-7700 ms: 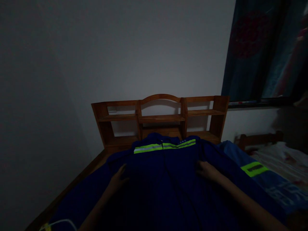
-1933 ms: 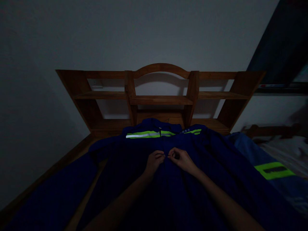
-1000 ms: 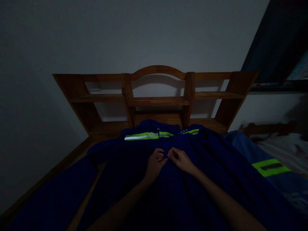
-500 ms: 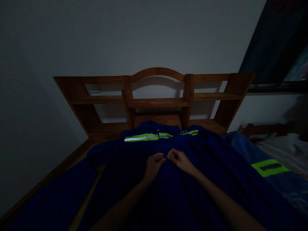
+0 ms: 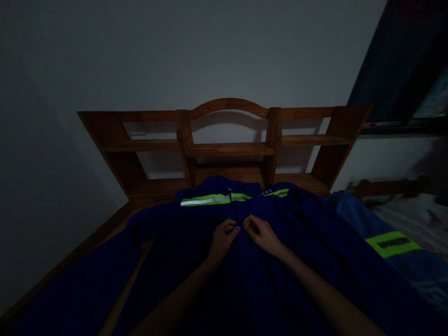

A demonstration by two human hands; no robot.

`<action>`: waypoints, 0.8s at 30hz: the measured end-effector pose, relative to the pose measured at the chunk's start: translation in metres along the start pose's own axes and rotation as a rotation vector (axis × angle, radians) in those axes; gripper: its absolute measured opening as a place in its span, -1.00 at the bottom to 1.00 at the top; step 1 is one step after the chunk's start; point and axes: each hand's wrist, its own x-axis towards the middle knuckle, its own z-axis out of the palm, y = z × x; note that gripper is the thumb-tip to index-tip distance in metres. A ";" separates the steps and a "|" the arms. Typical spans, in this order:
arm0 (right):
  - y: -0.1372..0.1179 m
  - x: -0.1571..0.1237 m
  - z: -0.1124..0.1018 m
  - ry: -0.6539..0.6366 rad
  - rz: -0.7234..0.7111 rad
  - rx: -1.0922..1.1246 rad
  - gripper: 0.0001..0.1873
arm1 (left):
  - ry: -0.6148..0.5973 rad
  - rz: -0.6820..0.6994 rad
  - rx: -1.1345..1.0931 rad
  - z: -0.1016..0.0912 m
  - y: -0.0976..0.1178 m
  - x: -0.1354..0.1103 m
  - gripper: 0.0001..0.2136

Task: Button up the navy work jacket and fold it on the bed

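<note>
A dark blue work jacket (image 5: 196, 242) lies spread out, its collar toward the wooden headboard. Across its chest run yellow-green and silver reflective strips (image 5: 206, 200). At the front opening, my left hand (image 5: 223, 235) is closed in a pinch on the jacket's left-hand edge. Just across from it, my right hand (image 5: 262, 232) pinches the other side of the front placket. The fingertips of both hands are close together but apart. Dim light hides any small fastener between them.
A wooden headboard with open shelves (image 5: 229, 149) stands against the pale wall (image 5: 175, 56). To the right lies a lighter blue garment with a yellow-green band (image 5: 392, 244). A dark curtain (image 5: 395, 60) hangs at the upper right, beside a window.
Both hands stay at nearly the same spot on the placket. My left fingertips have shifted very slightly to the left; the jacket lies as before.
</note>
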 end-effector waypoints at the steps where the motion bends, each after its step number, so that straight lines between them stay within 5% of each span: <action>1: 0.000 0.000 0.000 0.001 -0.005 -0.004 -0.90 | -0.005 0.003 0.000 0.000 0.000 0.000 -0.80; 16: 0.006 -0.001 0.001 -0.055 -0.010 -0.070 -0.77 | -0.031 0.058 0.029 0.000 -0.007 0.003 -0.78; 24: 0.010 -0.002 0.001 -0.069 -0.038 -0.068 -0.75 | 0.122 0.157 0.261 -0.005 -0.001 0.001 -0.87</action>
